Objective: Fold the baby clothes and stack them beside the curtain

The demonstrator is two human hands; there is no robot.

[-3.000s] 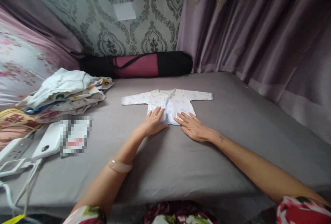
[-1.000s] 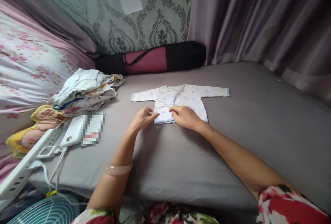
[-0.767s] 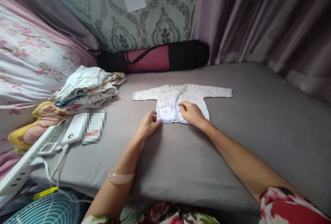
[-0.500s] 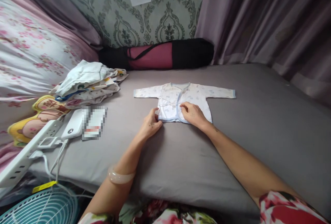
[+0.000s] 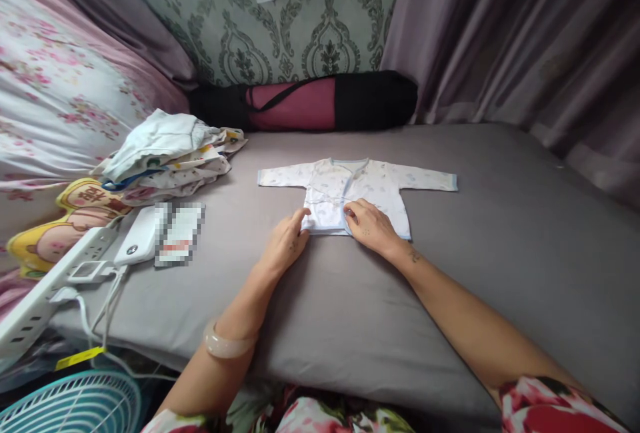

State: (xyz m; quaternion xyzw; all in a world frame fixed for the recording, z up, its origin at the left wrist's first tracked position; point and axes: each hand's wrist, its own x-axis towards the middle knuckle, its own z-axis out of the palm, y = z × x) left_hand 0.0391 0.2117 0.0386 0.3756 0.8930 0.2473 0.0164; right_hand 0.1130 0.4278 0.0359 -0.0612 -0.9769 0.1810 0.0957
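A small white baby shirt with blue trim lies flat on the grey bed sheet, front side up, both sleeves stretched out sideways. At its lower left corner is my left hand, thumb and forefinger closed on the edge of the shirt. My right hand rests over the lower middle of the front, its fingers pinched on the blue-trimmed front edge. The fingertips of both hands are partly hidden.
Folded clothes are piled at the left, near a white power bank, a power strip with cables and a yellow cushion. A black and maroon bag lies along the wall. A fan stands lower left.
The lower left part of the shirt front lies flatter, its hem straighter. My right hand has shifted slightly left. The view has tilted a little.
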